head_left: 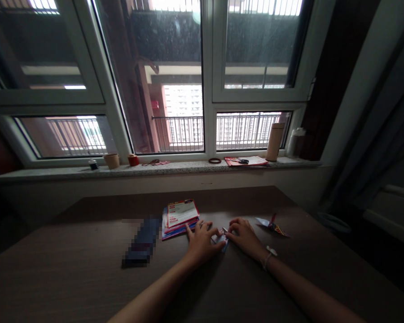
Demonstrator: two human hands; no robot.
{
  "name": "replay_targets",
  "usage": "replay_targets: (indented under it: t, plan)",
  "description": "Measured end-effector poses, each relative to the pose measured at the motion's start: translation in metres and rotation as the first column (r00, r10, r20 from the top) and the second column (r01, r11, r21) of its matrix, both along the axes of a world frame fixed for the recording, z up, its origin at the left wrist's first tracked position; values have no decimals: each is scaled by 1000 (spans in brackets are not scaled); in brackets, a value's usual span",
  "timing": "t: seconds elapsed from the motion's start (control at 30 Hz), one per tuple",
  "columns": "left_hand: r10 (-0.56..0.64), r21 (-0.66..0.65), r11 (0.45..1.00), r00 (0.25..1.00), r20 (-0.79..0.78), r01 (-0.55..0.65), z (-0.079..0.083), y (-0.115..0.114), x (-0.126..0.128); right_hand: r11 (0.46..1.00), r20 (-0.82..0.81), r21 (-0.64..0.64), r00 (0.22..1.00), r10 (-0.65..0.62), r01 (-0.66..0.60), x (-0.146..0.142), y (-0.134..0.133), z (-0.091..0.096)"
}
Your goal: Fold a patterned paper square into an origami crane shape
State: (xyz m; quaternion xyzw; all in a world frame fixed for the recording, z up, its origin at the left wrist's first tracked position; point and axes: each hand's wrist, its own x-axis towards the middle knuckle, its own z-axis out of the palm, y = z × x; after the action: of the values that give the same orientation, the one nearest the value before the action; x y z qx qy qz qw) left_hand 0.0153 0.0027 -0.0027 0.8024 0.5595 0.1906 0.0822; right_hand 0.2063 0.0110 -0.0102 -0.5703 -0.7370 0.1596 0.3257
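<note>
On the dark wooden table, my left hand and my right hand meet over a small piece of coloured paper. Fingers of both hands are curled and press down on the paper, pinching its edges. Most of the paper is hidden under the fingers. A white band sits on my right wrist. A stack of red and white printed sheets lies just left of my left hand. A finished folded paper figure rests to the right of my right hand.
A dark oblong object, blurred out, lies left of the sheets. The stone windowsill carries small cups, a tan cylinder flask, a red booklet and a ring. Curtains hang at the right.
</note>
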Motion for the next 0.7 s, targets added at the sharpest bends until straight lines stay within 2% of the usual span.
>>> replay_targets:
  t: [0.7]
  plan:
    - [-3,19,1000,1000,-23,3,0,-2,2,1000,-20,10,1000,-17,18,-1,3,-1]
